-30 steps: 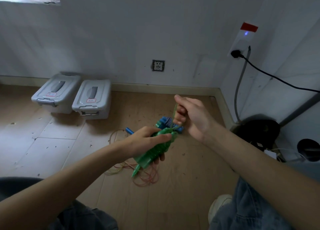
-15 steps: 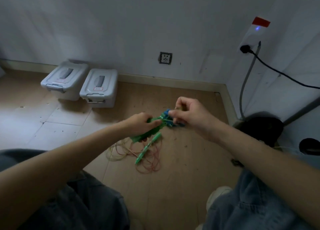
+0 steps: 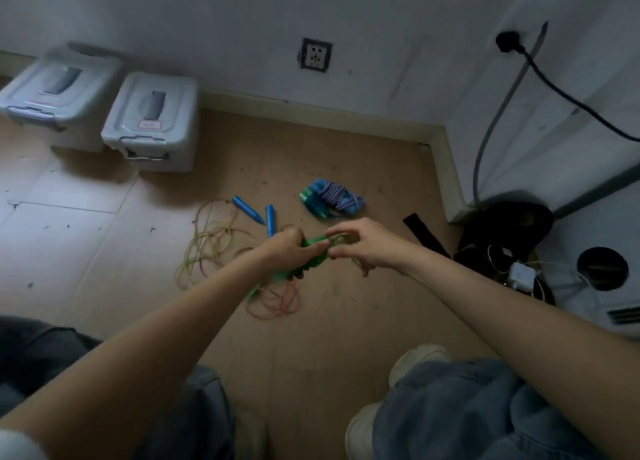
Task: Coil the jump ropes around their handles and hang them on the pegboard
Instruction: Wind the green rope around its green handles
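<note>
Two green plastic jump-rope handles [image 3: 304, 262] clamped together in left hand [image 3: 289, 252], above the floor. Right hand [image 3: 363, 245] pinching thin green cord [image 3: 330, 240] at the handle tops. Keep cord taut, lay turns side by side, tuck the end. Loose tangled cord [image 3: 214, 241] below, untouched.

bare forearms [image 3: 166, 349], no sleeves showing; faded blue-grey denim trousers [image 3: 467, 411] and pale, off-white shoes [image 3: 419, 359].

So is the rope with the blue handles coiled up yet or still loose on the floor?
Loose. The two blue handles lie apart on the floor, and their thin rope sprawls in open loops beside them, not wound round them.
</note>
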The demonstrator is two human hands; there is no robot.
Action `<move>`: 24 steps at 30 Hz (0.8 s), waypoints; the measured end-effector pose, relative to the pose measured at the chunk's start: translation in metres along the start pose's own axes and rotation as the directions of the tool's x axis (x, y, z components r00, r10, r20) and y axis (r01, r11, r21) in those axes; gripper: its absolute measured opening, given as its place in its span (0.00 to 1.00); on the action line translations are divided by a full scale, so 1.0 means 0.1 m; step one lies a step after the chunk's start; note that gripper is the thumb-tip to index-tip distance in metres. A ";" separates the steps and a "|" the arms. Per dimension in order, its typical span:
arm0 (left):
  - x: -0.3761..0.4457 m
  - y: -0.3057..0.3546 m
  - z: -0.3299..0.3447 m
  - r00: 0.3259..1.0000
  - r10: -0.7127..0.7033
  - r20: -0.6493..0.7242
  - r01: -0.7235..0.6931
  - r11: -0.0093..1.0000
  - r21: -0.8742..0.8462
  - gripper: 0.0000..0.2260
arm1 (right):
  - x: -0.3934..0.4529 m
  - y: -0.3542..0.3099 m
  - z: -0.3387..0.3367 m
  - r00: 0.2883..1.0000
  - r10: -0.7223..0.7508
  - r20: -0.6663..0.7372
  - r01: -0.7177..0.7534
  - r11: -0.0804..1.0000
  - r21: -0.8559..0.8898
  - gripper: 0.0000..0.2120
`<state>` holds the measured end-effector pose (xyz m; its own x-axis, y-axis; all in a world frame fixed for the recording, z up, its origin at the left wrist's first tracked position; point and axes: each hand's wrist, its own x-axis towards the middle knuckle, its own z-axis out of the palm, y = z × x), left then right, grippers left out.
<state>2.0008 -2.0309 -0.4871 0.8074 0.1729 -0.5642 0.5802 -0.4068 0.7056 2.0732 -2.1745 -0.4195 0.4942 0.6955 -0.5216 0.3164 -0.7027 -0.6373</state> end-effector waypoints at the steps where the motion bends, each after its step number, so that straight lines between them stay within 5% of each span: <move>1: 0.06 -0.05 -0.07 1.000 -0.022 0.005 0.022 0.999 0.023 0.20 | 0.12 0.05 0.01 0.999 0.003 -0.038 -0.002 1.000 0.029 0.15; 5: 0.36 -0.27 -0.20 1.000 -0.014 0.004 0.014 0.990 -0.142 0.23 | 0.68 0.34 0.05 0.967 0.155 -0.201 -0.097 0.957 0.273 0.09; 7: 0.53 -0.45 -0.22 0.993 -0.030 -0.117 -0.002 0.965 -0.261 0.19 | 0.97 0.55 0.06 0.912 0.298 -0.281 -0.148 0.880 0.451 0.09; 10: 0.71 -0.80 -0.20 0.926 -0.156 -0.344 0.124 0.986 -0.114 0.11 | 1.36 0.90 0.13 0.788 0.506 -0.351 -0.196 0.746 0.636 0.09; 13: 0.80 -1.11 -0.07 0.923 -0.190 -0.335 0.218 0.975 0.048 0.09 | 1.63 1.19 0.28 0.681 0.663 -0.310 -0.288 0.632 0.719 0.09; 15: 0.85 -1.25 0.06 0.933 -0.152 -0.327 0.193 0.976 0.098 0.09 | 1.72 1.33 0.35 0.672 0.696 -0.253 -0.336 0.592 0.733 0.11; 17: 0.87 -1.35 0.18 0.936 -0.108 -0.335 0.173 0.970 0.172 0.13 | 1.76 1.43 0.37 0.684 0.695 -0.222 -0.419 0.623 0.660 0.19; 20: 0.90 -1.49 0.33 0.962 -0.041 -0.270 0.147 0.911 0.386 0.22 | 1.69 1.46 0.42 0.689 0.621 -0.372 -0.618 0.773 0.146 0.29; 24: 0.89 -1.56 0.37 0.959 0.042 -0.279 0.124 0.825 0.552 0.17 | 1.53 1.20 0.84 0.808 0.154 -0.568 -0.341 0.909 -0.239 0.22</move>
<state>1.9785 -1.9857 -0.6635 0.8292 0.3986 -0.3919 0.5192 -0.8089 0.2758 2.1187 -2.1397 -0.6234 0.9083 0.3687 -0.1975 0.3123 -0.9119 -0.2662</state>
